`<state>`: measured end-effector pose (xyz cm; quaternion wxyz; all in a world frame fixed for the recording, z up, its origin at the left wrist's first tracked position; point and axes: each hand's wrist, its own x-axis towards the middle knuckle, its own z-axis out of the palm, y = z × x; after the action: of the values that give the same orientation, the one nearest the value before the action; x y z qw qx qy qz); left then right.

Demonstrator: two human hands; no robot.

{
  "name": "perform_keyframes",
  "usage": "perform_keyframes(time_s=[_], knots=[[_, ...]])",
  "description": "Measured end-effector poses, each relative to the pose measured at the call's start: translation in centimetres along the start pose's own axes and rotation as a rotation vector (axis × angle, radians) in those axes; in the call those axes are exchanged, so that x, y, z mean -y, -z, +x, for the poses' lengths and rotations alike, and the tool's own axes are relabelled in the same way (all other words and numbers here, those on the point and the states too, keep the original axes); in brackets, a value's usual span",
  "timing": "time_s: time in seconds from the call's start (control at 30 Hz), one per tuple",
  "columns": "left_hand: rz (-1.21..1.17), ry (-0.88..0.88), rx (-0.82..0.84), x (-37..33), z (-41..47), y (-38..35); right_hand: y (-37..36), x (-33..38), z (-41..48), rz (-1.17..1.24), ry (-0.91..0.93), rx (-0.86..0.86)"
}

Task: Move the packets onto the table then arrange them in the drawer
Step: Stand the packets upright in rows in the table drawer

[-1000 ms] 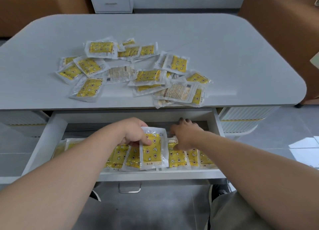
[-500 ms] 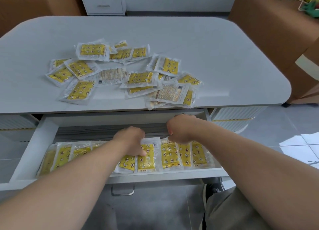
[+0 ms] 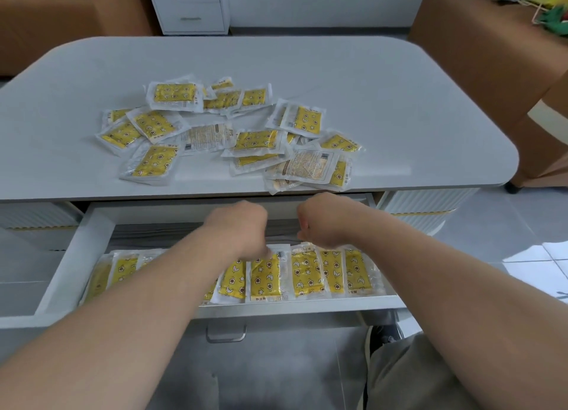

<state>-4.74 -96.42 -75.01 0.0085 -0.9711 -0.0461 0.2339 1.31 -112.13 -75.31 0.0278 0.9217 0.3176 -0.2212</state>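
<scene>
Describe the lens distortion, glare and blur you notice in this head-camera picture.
Head view: wide-angle lens bows the table edges and drawer front; light soft, even; bright glare on floor tiles; left hand and right hand slightly blurred.

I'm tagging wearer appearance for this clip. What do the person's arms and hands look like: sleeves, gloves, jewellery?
The left hand and right hand wear no gloves; no watch or ring shows. The left forearm and right forearm are bare, no sleeves visible. Olive-khaki legwear shows lower right.
</scene>
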Motion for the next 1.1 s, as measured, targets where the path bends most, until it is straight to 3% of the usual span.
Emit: perform_keyframes(time_s=[0.13,0.27,0.4,0.5,0.63,0.87,1.1], knots=[[-0.215,0.028,-0.270,1.0,-1.5,3.2,0.8,0.9,-0.4,0.039,-0.045,-0.101],[-0.287,-0.015,-0.595,1.3,-0.7,3.0,2.1,1.9,-1.1,0.090,-0.109,-0.347],[-0.227,-0.048,-0.525,1.9,0.9,1.4,1.9,1.9,-0.8,0.057,-0.154,-0.662],[-0.227,-0.076,-0.444,2.3,1.5,0.4,1.3,1.4,-0.1,0.029,-0.157,-0.601],[-0.190,-0.089,-0.463,2.5,1.7,-0.2,0.2,0.3,0.9,0.004,-0.167,-0.473],[-0.027,0.030,-0.529,3.2,1.3,-0.2,-0.1,-0.5,0.8,-0.071,-0.197,-0.590],[-0.125,0.046,-0.556,3.3,1.4,-0.5,-0.4,-0.5,0.6,-0.058,-0.182,-0.615]])
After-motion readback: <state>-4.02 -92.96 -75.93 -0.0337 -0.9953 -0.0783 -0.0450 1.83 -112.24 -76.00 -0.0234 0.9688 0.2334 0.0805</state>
